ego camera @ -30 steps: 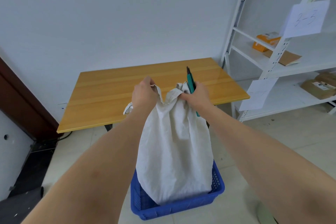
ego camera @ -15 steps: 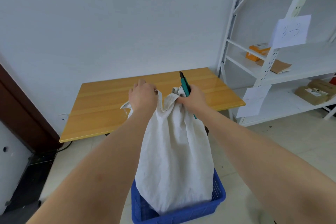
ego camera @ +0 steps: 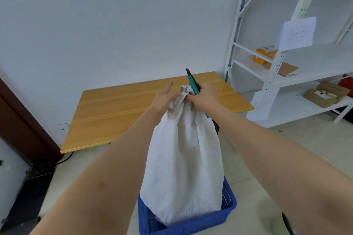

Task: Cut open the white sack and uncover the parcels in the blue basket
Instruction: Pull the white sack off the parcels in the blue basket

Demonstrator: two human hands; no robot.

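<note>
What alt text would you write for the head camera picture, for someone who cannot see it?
Two bare hands gather the bunched neck of a tall white cloth sack standing in a blue plastic basket on the floor; the right hand also holds a teal-handled cutter, while the left hand has its fingers partly spread. A wooden table stands behind, white metal shelving to the right.

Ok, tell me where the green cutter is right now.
In the head view, the green cutter is in the right hand, blade pointing up, beside the gathered top of the white sack, in front of the wooden table.
</note>
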